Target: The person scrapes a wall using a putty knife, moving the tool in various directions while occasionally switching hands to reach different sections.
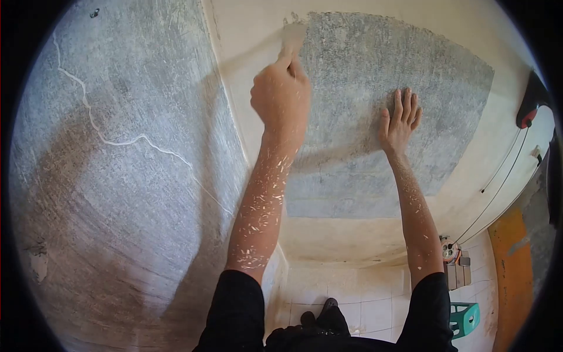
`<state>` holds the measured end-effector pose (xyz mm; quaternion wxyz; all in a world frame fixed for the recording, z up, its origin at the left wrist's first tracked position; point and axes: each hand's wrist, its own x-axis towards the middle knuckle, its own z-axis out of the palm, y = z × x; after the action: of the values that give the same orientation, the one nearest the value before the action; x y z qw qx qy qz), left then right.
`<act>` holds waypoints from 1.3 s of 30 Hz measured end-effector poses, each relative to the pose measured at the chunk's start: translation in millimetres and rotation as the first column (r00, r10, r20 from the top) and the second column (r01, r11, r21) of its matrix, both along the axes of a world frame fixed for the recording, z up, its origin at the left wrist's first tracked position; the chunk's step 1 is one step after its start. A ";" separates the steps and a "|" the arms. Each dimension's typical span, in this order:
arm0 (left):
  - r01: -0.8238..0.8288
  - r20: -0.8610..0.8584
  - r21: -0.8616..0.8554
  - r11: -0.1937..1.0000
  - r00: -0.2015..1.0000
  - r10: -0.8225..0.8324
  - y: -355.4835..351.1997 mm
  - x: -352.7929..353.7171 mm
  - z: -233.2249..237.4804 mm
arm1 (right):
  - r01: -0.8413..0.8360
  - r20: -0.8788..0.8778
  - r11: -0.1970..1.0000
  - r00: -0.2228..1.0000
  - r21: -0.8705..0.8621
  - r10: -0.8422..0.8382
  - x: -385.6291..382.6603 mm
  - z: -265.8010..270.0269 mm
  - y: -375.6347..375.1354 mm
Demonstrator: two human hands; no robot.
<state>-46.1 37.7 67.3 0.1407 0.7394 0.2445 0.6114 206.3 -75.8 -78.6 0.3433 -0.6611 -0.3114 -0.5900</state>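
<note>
My left hand (282,97) is closed around a scraper (295,36), its blade blurred against the cream wall at the upper left edge of a bare grey patch (352,76). Pale flakes cover my left forearm, and fewer lie on the right one. Flat against the grey patch, with fingers spread, rests my right hand (401,120); it holds nothing. Cream paint (328,237) surrounds the patch.
At left, a grey wall (135,193) has a winding pale crack line. Cords hang from a black and red object (528,111) at right. Below are a green stool (466,320), a cord reel (450,252), an orange board (511,252) and the tiled floor (375,314).
</note>
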 end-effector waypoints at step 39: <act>-0.116 -0.156 0.003 0.993 0.981 0.115 -24.3 17.1 3.4 | -0.087 -0.143 0.975 0.988 -0.203 0.059 -10.0 0.7 -13.6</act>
<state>-29.0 13.4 70.6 0.0876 0.7691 0.2988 0.5582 196.2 -89.4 -77.9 0.3141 -0.7201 -0.3715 -0.4948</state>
